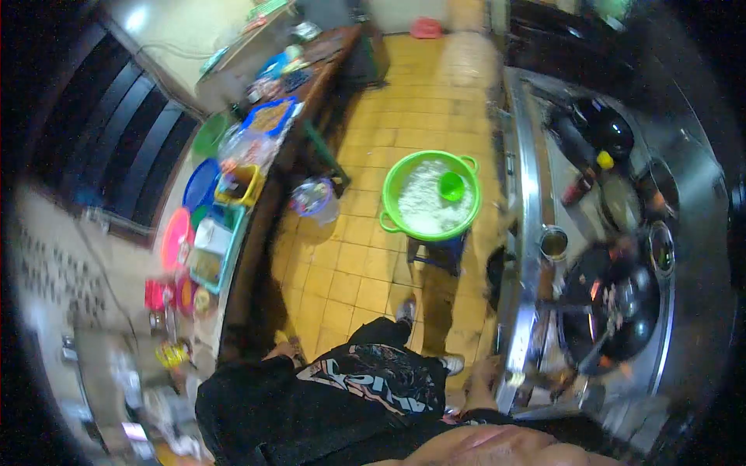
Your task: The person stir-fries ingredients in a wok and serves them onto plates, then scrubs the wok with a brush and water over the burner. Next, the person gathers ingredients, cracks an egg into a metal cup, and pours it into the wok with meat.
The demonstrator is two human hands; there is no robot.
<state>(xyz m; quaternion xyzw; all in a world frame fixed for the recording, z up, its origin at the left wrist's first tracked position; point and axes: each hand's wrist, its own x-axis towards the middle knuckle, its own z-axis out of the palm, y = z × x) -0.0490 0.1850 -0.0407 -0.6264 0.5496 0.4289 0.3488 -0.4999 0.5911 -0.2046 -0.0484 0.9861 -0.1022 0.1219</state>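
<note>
My left hand (286, 349) hangs beside my black printed shirt (365, 384), over the tiled floor. It is small and blurred, and I cannot make out its fingers. On the other side, my right hand (482, 379) is low beside the stove's metal edge, its fingers also unclear. I see nothing recognisable in either hand. Ahead of me, a bright green two-handled basin (388, 211) stands on a dark blue stool (443, 252). White contents (423, 194), possibly rice, fill it, and a smaller green bowl (451, 186) rests on them.
A wok (649, 311) with food and a spatula (597, 353) sits on the stove at right, a second dark pan (606, 128) beyond. At left, a long counter holds a blue tray (287, 107), a yellow container (250, 194) and a teal tray (235, 247). A bucket (325, 210) stands below.
</note>
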